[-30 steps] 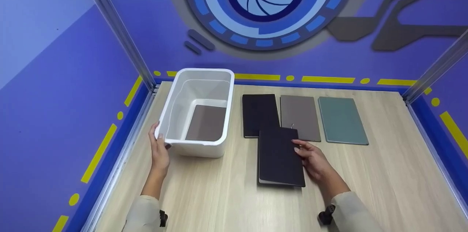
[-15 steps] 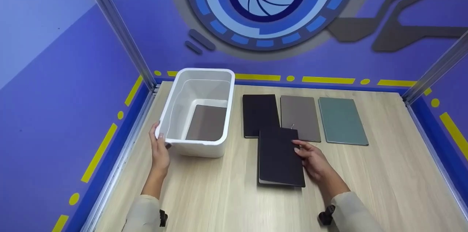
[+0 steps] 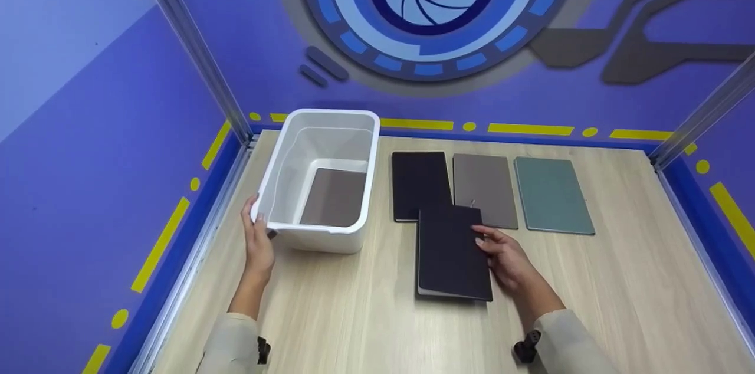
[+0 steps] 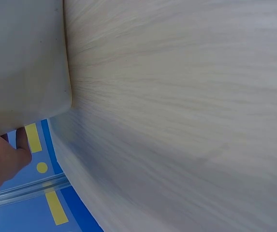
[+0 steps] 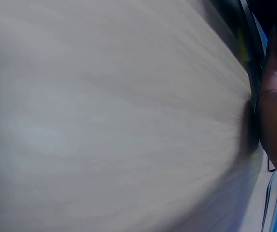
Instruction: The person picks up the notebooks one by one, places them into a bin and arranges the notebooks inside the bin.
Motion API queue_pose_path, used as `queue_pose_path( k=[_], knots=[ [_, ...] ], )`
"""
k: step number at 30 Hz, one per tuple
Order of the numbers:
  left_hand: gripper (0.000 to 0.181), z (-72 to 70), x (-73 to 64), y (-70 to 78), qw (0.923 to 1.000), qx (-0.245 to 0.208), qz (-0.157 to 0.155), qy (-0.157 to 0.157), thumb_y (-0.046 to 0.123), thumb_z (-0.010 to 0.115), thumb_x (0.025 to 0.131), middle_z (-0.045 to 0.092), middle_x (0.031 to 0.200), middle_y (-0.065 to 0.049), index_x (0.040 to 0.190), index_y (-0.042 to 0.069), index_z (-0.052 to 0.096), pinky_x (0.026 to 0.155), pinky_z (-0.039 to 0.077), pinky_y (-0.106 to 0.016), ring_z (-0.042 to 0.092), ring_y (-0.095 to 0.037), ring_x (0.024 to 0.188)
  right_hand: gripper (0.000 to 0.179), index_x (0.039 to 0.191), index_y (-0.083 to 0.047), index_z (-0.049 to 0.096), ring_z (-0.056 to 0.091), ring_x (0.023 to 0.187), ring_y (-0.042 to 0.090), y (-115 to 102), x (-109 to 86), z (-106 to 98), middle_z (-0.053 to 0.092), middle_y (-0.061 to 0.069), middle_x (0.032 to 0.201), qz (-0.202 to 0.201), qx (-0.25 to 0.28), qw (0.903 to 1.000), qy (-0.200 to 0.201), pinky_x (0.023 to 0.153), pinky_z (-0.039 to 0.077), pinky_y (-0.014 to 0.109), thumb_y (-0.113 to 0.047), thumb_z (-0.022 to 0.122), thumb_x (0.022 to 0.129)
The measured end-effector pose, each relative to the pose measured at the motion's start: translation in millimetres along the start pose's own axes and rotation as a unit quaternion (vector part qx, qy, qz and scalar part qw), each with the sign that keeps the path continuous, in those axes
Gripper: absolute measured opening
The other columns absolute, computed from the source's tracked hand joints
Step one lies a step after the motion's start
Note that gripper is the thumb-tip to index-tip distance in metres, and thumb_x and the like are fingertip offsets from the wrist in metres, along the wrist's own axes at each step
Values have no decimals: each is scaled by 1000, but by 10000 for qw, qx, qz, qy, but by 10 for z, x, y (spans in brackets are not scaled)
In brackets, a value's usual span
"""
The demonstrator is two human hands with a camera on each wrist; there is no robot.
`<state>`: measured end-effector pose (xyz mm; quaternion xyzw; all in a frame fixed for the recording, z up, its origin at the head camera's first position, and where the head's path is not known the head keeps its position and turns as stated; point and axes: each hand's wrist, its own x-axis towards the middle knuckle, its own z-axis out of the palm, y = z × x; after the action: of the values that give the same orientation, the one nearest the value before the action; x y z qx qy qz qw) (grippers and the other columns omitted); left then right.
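Observation:
A white plastic bin stands at the left of the table, a taupe notebook lying on its floor. My left hand grips the bin's near left corner, thumb at the rim. In the left wrist view the same hand shows at the bin's wall. My right hand holds a black notebook by its right edge, with a shadow beneath its near edge. This notebook overlaps the corners of another black notebook and a second taupe notebook. The right wrist view shows the right hand at its edge.
A green notebook lies at the right end of the row on the wooden table. Blue printed panels close off the back and both sides, with metal posts at the corners.

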<state>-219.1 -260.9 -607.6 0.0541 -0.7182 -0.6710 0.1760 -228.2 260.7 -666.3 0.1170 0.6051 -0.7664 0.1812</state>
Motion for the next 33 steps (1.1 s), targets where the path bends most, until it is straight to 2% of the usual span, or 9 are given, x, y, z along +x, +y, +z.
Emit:
queue_pose_path(
  k=[14,21,25,33],
  knots=[
    [53,-12,-2,0,9999,73,-72,-99,23,24,115,33,162,-19,168,17,18,110,33,-31,39,-34,142,41,147,-13,60,74,104,10,-3,2,-12,74,-8,117,-21,52,9999,-135,89,60,29,-8,59,107],
    [53,-14,-2,-3,9999,11,-161,-61,23,23,115,34,162,-19,168,16,18,108,35,-28,40,-33,141,38,144,-16,64,74,106,9,-4,2,-7,75,-9,117,-10,186,9998,-123,91,59,29,-8,60,107],
    [54,-7,-1,6,9998,9,-198,-55,24,23,115,33,161,-19,168,16,17,109,34,-30,39,-33,140,37,142,-17,66,73,106,9,-11,0,-7,74,-9,118,-26,199,9998,-70,91,59,29,-8,60,106],
    [53,-8,-2,19,9999,-33,-80,-57,23,24,115,34,162,-17,167,16,19,110,33,-30,40,-29,138,36,139,-18,68,72,105,9,-1,14,3,73,-9,117,2,147,9999,0,90,59,29,-7,61,106]
  ],
)
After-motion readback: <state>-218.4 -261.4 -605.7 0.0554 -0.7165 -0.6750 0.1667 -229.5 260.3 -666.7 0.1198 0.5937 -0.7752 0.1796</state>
